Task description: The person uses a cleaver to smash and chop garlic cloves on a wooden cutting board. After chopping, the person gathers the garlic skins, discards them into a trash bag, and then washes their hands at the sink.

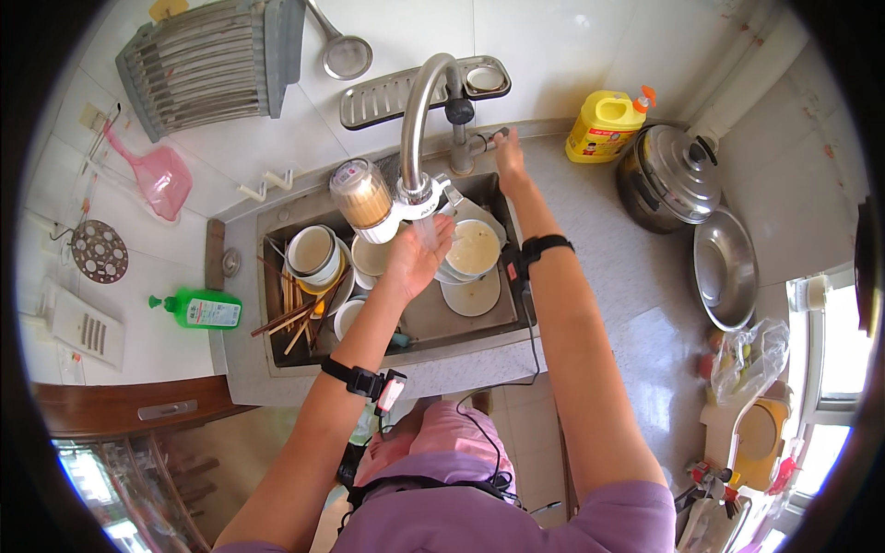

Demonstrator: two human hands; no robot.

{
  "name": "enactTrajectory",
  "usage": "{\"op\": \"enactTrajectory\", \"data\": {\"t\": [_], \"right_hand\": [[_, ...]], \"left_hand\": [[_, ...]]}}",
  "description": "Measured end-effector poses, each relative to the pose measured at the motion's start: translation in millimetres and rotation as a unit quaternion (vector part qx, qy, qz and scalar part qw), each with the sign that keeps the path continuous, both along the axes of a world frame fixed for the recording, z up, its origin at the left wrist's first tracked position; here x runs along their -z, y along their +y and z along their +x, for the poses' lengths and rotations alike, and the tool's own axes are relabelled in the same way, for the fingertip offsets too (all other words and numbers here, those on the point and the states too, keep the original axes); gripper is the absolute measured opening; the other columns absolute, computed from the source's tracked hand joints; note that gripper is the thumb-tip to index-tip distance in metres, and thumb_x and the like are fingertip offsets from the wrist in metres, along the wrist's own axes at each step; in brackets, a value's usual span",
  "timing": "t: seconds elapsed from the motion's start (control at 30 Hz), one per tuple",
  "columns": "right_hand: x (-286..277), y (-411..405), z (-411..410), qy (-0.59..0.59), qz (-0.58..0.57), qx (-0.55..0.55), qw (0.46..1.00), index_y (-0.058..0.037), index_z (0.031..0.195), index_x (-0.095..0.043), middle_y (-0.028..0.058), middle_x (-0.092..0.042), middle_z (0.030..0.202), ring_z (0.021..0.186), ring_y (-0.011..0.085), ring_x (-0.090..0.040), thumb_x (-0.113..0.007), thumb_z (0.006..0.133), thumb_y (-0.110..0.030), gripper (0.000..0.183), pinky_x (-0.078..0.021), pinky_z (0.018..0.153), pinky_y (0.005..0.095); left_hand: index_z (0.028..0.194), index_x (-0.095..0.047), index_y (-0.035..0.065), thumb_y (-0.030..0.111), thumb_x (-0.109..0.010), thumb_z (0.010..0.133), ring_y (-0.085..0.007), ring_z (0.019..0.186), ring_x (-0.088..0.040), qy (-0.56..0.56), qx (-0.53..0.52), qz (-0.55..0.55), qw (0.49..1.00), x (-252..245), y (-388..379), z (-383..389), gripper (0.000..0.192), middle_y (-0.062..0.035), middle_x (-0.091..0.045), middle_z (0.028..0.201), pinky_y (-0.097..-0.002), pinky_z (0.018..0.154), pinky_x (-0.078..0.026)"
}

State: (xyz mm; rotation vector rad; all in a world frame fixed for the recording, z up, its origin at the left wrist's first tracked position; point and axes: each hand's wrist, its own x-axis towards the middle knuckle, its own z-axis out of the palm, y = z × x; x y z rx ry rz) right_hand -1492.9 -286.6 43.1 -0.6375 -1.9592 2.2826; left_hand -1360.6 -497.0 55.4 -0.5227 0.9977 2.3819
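Water runs from the faucet's filter head [419, 205] onto my left hand [417, 256], which is held palm up with its fingers apart. My right hand [510, 162] reaches to the lever [495, 137] at the base of the curved metal faucet [417, 104]; its fingers rest at the lever, and the exact grip is unclear. Beneath lies the sink [442, 319]. Stacked white bowls [314, 252] and a bundle of chopsticks [297, 319] fill its left side. Behind my left hand, on the right side, are a bowl of cloudy liquid [473, 247] and a white plate [471, 294].
A yellow detergent jug [603, 128], a lidded steel pot [667, 180] and a steel basin [724, 268] stand on the right of the counter. To the left is a green pump bottle [206, 309]. A pink scoop [155, 176] and a skimmer [347, 57] hang on the wall.
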Motion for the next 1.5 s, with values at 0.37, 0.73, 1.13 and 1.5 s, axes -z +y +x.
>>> {"op": "enactTrajectory", "data": {"t": [0.37, 0.73, 1.13, 1.5], "right_hand": [[58.9, -116.2, 122.8, 0.000, -0.314, -0.096, 0.945, -0.0039, 0.161, -0.027, 0.0119, -0.033, 0.164, 0.150, 0.0246, -0.028, -0.040, 0.108, -0.043, 0.066, -0.0206, 0.123, 0.0359], [-9.8, -132.7, 178.5, -0.095, -0.306, -0.129, 0.938, -0.0022, 0.162, -0.016, 0.0189, -0.028, 0.165, 0.154, 0.0281, -0.023, -0.029, 0.109, -0.046, 0.070, -0.0186, 0.125, 0.0376], [87.9, -80.5, 239.6, -0.104, 0.525, -0.291, 0.793, -0.0050, 0.136, -0.061, 0.0255, -0.052, 0.145, 0.140, 0.0457, -0.041, -0.064, 0.088, -0.022, 0.051, -0.0388, 0.111, 0.0567], [21.7, -94.9, 279.7, -0.061, 0.515, -0.263, 0.813, -0.0105, 0.128, -0.063, 0.0200, -0.050, 0.144, 0.131, 0.0405, -0.049, -0.077, 0.067, -0.003, 0.063, -0.0435, 0.107, 0.0469]], "left_hand": [[0.153, -0.042, 0.0054, 0.038, -0.049, 0.106, -0.0196, 0.145, -0.039, 0.035, 0.026, -0.141, 0.989, 10.8, 16.8, 24.5, 0.058, -0.0065, -0.044, 0.157, -0.0370, 0.122, -0.026], [0.160, -0.030, 0.0075, 0.047, -0.034, 0.109, -0.0196, 0.150, -0.029, 0.133, 0.022, -0.250, 0.959, 3.0, 12.5, 51.5, 0.065, -0.0042, -0.033, 0.165, -0.0381, 0.124, -0.019], [0.110, -0.072, 0.0029, 0.018, -0.065, 0.094, -0.0225, 0.099, -0.069, 0.246, 0.210, -0.659, 0.679, 64.0, -52.8, 89.7, 0.023, -0.0129, -0.073, 0.103, -0.0359, 0.090, -0.052], [0.143, -0.052, 0.0088, 0.000, -0.072, 0.074, -0.0307, 0.135, -0.051, 0.452, 0.279, -0.567, 0.630, 39.3, -56.3, 81.4, 0.072, -0.0201, -0.057, 0.139, -0.0383, 0.108, -0.041]]}}
